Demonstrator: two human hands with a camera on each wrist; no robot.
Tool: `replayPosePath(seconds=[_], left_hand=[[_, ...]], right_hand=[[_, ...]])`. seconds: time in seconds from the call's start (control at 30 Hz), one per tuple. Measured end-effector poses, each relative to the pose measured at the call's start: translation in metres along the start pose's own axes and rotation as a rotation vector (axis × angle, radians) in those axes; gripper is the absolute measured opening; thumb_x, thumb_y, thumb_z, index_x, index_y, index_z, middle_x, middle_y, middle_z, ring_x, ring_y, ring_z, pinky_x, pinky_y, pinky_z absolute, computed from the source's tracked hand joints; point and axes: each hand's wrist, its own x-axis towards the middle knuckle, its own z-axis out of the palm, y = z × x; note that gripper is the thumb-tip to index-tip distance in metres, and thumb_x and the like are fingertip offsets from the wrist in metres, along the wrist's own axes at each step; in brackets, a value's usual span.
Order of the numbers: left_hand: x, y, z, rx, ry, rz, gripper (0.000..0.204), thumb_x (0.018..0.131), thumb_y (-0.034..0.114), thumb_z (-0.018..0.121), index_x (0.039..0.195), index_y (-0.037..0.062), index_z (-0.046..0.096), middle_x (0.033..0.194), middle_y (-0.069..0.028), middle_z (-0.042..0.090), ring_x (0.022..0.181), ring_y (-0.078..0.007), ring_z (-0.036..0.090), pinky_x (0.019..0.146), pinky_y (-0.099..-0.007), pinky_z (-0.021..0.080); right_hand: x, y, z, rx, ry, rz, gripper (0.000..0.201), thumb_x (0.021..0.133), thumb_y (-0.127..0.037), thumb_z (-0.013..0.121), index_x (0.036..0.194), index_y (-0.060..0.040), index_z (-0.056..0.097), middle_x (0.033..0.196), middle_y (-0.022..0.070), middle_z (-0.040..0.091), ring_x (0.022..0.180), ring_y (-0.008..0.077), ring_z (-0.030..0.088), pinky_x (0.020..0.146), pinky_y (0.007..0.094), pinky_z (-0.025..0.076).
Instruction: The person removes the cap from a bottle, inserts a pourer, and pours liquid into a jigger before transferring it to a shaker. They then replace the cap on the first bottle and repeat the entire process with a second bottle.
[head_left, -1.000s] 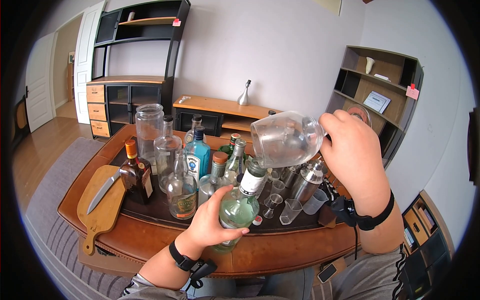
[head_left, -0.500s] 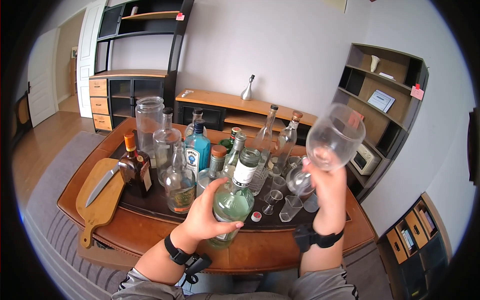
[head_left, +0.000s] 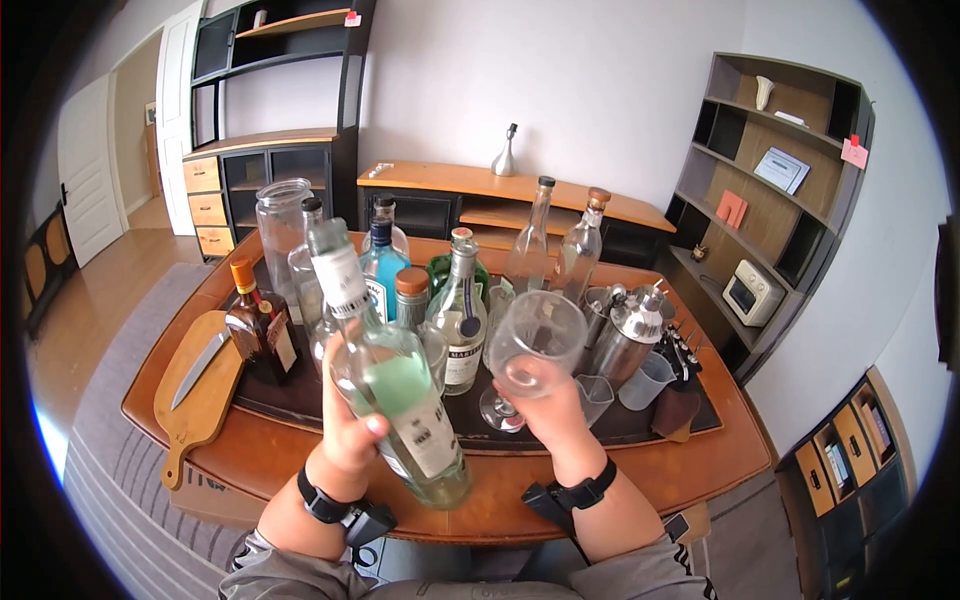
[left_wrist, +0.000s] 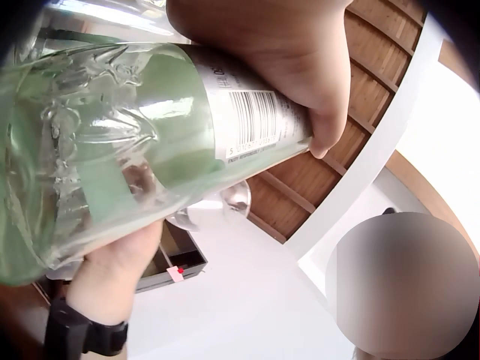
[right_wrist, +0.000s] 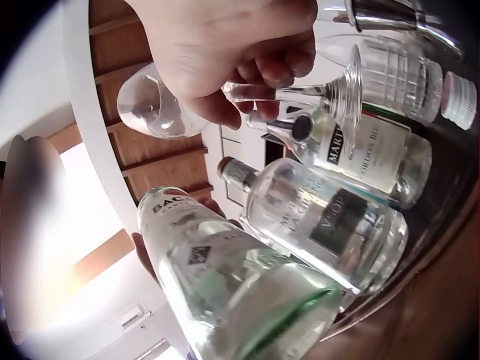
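In the head view my left hand (head_left: 350, 440) grips a pale green glass bottle (head_left: 425, 435) with a white label round its body. The bottle leans with its neck up to the left, its base near the table's front edge. A barcode on its back label (left_wrist: 251, 120) shows in the left wrist view. My right hand (head_left: 548, 412) holds a clear stemmed glass (head_left: 540, 335) by its stem, bowl up and foot below the fingers. No liquid shows in the bowl. Behind the two hands stands a Martell bottle (head_left: 462, 345).
Several bottles crowd the table, among them a blue bottle (head_left: 383, 262) and a dark brown bottle (head_left: 262, 335). On the left a knife (head_left: 200, 372) lies on a wooden board (head_left: 195, 415). A metal shaker (head_left: 630, 340) and a plastic measuring cup (head_left: 648, 382) stand at right.
My right hand brought the glass from tipped over the bottle's mouth, through upright at the right, to the middle. My left hand raised the bottle and leaned its neck leftward.
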Motion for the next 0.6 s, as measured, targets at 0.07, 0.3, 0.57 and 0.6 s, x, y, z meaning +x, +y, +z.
replayPosePath(seconds=[0.07, 0.3, 0.57, 0.6], left_hand=[[0.003, -0.002, -0.001, -0.027, 0.000, -0.033, 0.103, 0.074, 0.056, 0.073, 0.150, 0.0072, 0.023, 0.110, -0.0174, 0.058, 0.094, -0.0291, 0.063, 0.078, -0.0401, 0.055], [0.003, -0.006, -0.006, -0.033, 0.009, -0.017, 0.097, 0.074, 0.040, 0.074, 0.150, 0.0056, 0.025, 0.123, -0.0164, 0.056, 0.112, -0.0273, 0.058, 0.097, -0.0410, 0.048], [0.002, -0.006, -0.003, 0.072, 0.052, 0.034, 0.105, 0.072, 0.042, 0.081, 0.151, 0.0046, 0.023, 0.130, -0.0160, 0.052, 0.118, -0.0278, 0.055, 0.102, -0.0430, 0.045], [0.001, -0.007, -0.003, 0.075, 0.050, 0.035, 0.107, 0.071, 0.042, 0.083, 0.151, 0.0045, 0.023, 0.131, -0.0159, 0.052, 0.119, -0.0279, 0.054, 0.103, -0.0433, 0.044]], right_hand=[[-0.001, -0.011, 0.006, 0.063, -0.051, 0.158, 0.015, 0.088, -0.008, 0.072, 0.101, -0.0031, 0.068, 0.093, 0.0011, 0.070, 0.088, 0.0105, 0.064, 0.079, 0.0277, 0.050], [-0.003, -0.002, 0.016, 0.185, -0.054, 0.183, 0.020, 0.089, -0.009, 0.071, 0.107, -0.0027, 0.069, 0.097, 0.0030, 0.071, 0.090, 0.0106, 0.064, 0.079, 0.0272, 0.049], [-0.001, 0.017, 0.021, 0.220, -0.065, 0.220, 0.022, 0.091, -0.015, 0.071, 0.108, -0.0021, 0.068, 0.097, 0.0035, 0.072, 0.091, 0.0107, 0.064, 0.081, 0.0278, 0.049], [-0.001, 0.021, 0.023, 0.219, -0.067, 0.222, 0.022, 0.091, -0.016, 0.071, 0.108, -0.0021, 0.068, 0.098, 0.0035, 0.072, 0.091, 0.0108, 0.064, 0.081, 0.0278, 0.049]])
